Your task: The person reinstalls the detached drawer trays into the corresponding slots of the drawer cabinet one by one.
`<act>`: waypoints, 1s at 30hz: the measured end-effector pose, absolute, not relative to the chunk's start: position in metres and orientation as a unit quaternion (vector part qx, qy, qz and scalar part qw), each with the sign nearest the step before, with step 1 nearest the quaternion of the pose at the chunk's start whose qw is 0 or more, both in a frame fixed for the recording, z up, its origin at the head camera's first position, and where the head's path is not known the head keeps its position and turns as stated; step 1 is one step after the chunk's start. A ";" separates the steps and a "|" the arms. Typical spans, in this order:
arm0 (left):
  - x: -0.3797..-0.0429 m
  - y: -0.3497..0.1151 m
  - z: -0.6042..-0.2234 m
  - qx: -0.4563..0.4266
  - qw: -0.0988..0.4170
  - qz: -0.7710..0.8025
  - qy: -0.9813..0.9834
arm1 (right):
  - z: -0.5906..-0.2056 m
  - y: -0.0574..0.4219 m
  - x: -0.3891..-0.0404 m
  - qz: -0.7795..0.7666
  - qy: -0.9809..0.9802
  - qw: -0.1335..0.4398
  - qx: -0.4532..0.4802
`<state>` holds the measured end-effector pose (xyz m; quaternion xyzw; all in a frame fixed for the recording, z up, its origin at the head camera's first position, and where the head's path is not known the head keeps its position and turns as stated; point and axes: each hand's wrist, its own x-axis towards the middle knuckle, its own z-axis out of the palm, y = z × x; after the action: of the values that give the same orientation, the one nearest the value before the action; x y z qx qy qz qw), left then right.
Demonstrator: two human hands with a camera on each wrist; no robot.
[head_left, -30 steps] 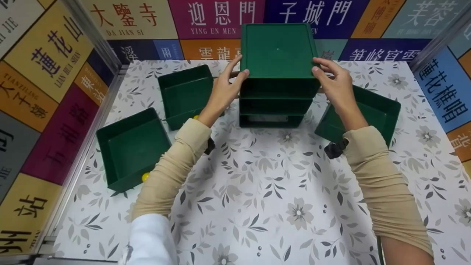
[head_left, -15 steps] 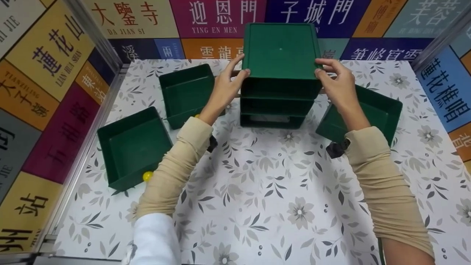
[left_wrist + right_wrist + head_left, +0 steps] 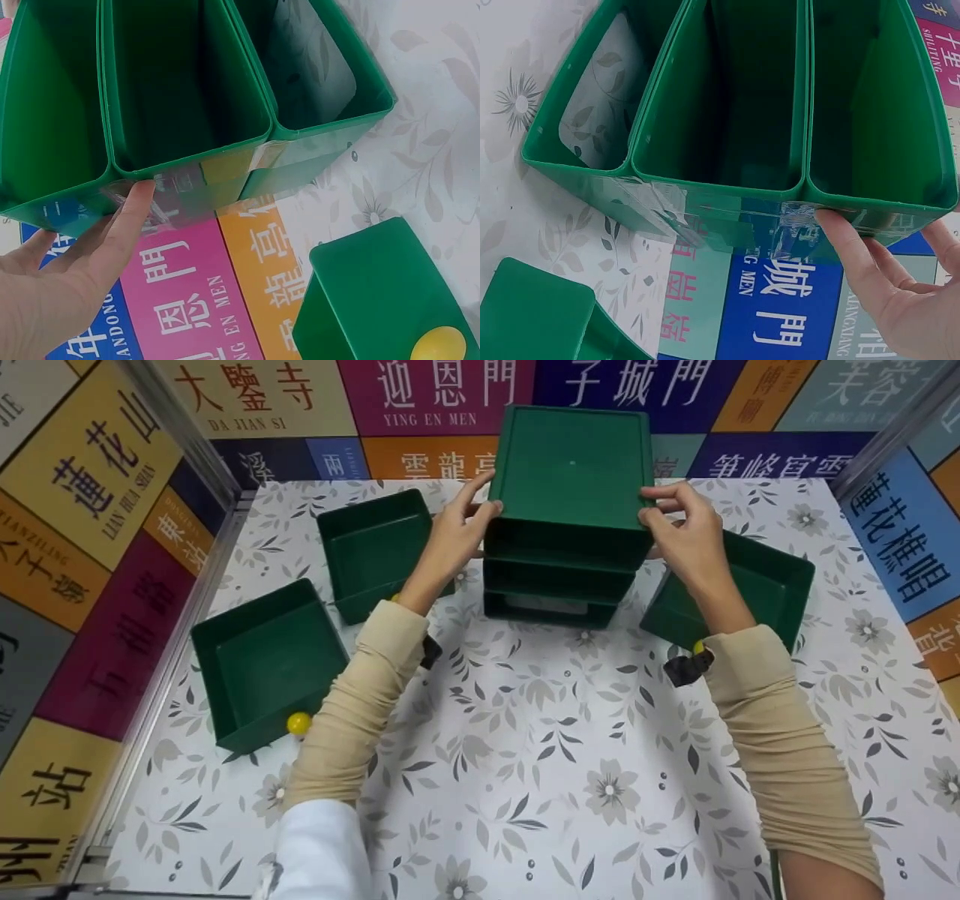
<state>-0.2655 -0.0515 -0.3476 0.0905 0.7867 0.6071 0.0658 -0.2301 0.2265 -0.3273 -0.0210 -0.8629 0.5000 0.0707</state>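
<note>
Both of my hands hold a green three-slot drawer cabinet [image 3: 574, 465] by its sides at the back of the table. My left hand [image 3: 454, 536] grips the left side, its thumb at the upper front corner. On the right, my right hand [image 3: 691, 532] grips the opposite side, thumb and fingers at the top edge. The three slots face me without drawers in them. Clear tape wraps the cabinet's side walls in both wrist views. Through a cut-out in the lowest slot, the flowered tabletop shows in the right wrist view.
Three green drawers lie around: one at front left [image 3: 277, 660], another behind it [image 3: 375, 536], and a third at right [image 3: 769, 585], partly behind my right forearm. Each has a yellow ball knob, one plainly visible [image 3: 299, 724]. A wall of printed signs [image 3: 442, 397] stands close behind the cabinet.
The cabinet has turned slightly between my hands, its right front corner now nearer to me. Both hands keep their hold, and the drawers stay where they were.
</note>
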 end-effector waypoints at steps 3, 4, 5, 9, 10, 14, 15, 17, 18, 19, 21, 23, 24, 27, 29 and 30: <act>-0.259 -0.053 -0.340 0.088 0.069 0.603 0.790 | -0.328 0.226 -0.229 0.498 -0.864 0.078 -0.015; -0.256 -0.053 -0.336 0.088 0.069 0.600 0.792 | -0.328 0.225 -0.228 0.497 -0.864 0.080 -0.014; -0.252 -0.053 -0.333 0.089 0.069 0.598 0.794 | -0.329 0.225 -0.228 0.497 -0.864 0.081 -0.014; -0.237 -0.054 -0.320 0.098 0.061 0.588 0.801 | -0.330 0.225 -0.226 0.495 -0.865 0.084 -0.015; -0.235 -0.054 -0.319 0.100 0.058 0.587 0.802 | -0.330 0.225 -0.225 0.495 -0.865 0.086 -0.015; -0.234 -0.055 -0.321 0.101 0.060 0.588 0.800 | -0.332 0.225 -0.222 0.497 -0.863 0.089 -0.014; -0.235 -0.056 -0.324 0.100 0.063 0.590 0.798 | -0.332 0.224 -0.221 0.498 -0.862 0.090 -0.014; -0.239 -0.057 -0.330 0.100 0.066 0.592 0.797 | -0.333 0.224 -0.220 0.501 -0.860 0.093 -0.012; -0.242 -0.057 -0.334 0.100 0.066 0.592 0.797 | -0.334 0.224 -0.219 0.502 -0.860 0.095 -0.011; -0.244 -0.058 -0.338 0.102 0.064 0.591 0.798 | -0.334 0.224 -0.218 0.503 -0.859 0.097 -0.010; -0.248 -0.058 -0.344 0.105 0.057 0.589 0.799 | -0.335 0.223 -0.217 0.502 -0.859 0.104 -0.008; -0.249 -0.058 -0.348 0.108 0.052 0.586 0.801 | -0.335 0.223 -0.215 0.500 -0.859 0.112 -0.006; -0.250 -0.058 -0.349 0.109 0.050 0.586 0.801 | -0.336 0.223 -0.214 0.500 -0.859 0.115 -0.005; -0.248 -0.058 -0.349 0.111 0.048 0.584 0.803 | -0.337 0.223 -0.213 0.502 -0.857 0.120 -0.002; -0.243 -0.058 -0.344 0.112 0.045 0.580 0.806 | -0.337 0.223 -0.213 0.509 -0.853 0.115 -0.003; -0.239 -0.057 -0.341 0.112 0.045 0.577 0.808 | -0.336 0.223 -0.213 0.512 -0.852 0.112 -0.004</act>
<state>-0.2394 -0.0573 -0.3410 0.1125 0.8077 0.5770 0.0447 -0.2133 0.2227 -0.3365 -0.0036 -0.8516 0.5122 0.1115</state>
